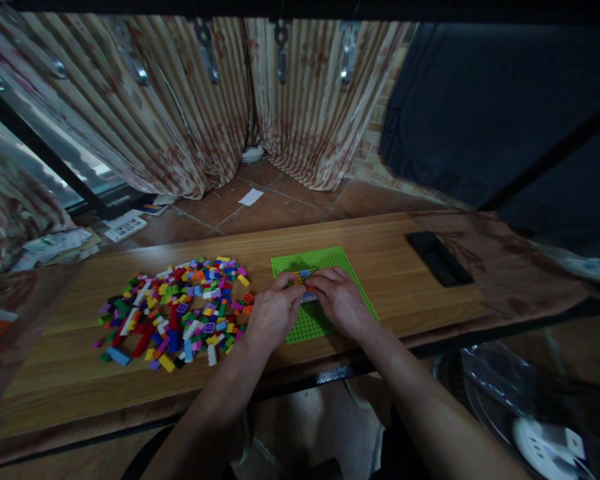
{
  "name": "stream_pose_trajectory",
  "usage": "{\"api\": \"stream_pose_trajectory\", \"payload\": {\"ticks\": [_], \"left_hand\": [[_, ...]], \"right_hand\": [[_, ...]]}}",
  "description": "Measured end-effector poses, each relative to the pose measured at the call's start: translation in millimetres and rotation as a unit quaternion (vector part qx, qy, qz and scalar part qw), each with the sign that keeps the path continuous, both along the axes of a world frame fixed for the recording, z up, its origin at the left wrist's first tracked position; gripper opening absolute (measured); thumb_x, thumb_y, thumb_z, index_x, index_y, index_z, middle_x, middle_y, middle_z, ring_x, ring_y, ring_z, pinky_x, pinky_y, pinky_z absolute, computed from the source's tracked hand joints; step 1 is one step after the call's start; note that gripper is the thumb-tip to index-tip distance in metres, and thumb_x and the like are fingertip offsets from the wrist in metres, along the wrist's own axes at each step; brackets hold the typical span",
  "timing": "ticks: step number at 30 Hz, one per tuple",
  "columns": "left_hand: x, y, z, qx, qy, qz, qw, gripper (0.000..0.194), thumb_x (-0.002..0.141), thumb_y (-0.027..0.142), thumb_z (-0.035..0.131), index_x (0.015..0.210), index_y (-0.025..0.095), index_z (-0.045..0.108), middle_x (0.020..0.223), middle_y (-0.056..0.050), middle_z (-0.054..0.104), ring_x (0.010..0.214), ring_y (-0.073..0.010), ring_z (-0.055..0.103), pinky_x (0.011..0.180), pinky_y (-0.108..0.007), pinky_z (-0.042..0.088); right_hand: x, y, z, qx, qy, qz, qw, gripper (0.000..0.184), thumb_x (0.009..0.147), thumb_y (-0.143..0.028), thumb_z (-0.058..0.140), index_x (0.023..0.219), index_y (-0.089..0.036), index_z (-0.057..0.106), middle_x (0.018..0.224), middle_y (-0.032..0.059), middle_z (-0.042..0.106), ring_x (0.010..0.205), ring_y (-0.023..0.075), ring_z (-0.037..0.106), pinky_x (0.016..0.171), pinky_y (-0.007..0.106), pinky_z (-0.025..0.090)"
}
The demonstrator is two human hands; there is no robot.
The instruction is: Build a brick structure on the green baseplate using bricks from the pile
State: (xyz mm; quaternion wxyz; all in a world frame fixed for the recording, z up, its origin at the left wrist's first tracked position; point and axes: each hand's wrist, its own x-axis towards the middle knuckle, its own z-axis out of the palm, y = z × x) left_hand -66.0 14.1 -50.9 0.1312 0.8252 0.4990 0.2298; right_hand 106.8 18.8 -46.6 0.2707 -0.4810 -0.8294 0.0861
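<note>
Both my hands meet over a green studded baseplate (313, 328) on the wooden board. Between them sits a small group of building bricks (305, 273), with blue, yellow and orange-red parts showing. My left hand (276, 310) has its fingers curled against the left side of these bricks. From the right, my right hand (341, 297) presses its closed fingers on an orange-red brick (310, 289). The fingers cover much of the bricks, so how they are joined is hidden. A wide heap of loose coloured bricks (180, 310) lies left of my left hand.
A black phone-like slab (439, 259) lies on the right end of the wooden board (380, 243). Metal clips (281, 53) hang from a dark bar above. A white power strip (547, 447) is low at the right. Striped curtains (195, 107) hang beyond the table.
</note>
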Motion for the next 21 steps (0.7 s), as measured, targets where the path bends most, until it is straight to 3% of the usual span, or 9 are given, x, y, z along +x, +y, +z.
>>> {"api": "stream_pose_trajectory", "payload": {"ticks": [21], "left_hand": [[-0.5, 2.7, -8.1, 0.005, 0.006, 0.015, 1.000, 0.027, 0.093, 0.022, 0.043, 0.094, 0.023, 0.070, 0.119, -0.002, 0.062, 0.087, -0.0125, 0.064, 0.073, -0.024, 0.051]], "right_hand": [[3.2, 3.3, -2.1, -0.004, 0.012, 0.034, 0.999, 0.025, 0.092, -0.015, 0.049, 0.092, -0.020, 0.073, 0.091, 0.0065, 0.065, 0.086, 0.0203, 0.055, 0.081, 0.037, 0.046]]}}
